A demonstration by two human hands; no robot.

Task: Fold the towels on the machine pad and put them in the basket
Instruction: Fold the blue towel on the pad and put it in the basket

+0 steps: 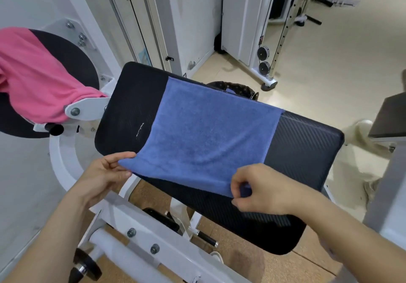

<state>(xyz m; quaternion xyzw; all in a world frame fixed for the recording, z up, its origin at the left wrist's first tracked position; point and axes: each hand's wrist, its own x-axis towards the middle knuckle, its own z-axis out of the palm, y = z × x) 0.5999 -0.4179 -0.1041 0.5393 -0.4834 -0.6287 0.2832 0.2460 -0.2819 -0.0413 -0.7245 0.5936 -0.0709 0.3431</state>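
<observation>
Blue towel [211, 126] flat on pad [307, 151]; our left hand [105, 172] and right hand [259, 188] pinch its near corners.

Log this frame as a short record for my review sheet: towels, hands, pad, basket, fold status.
blue towel: spread open across the machine pad, near edge lifted
left hand: pinches the near left corner
right hand: pinches the near right corner
pink towel: draped over a round pad, far left
basket: behind the pad's far edge, mostly hidden
fold status: first fold not yet made
</observation>
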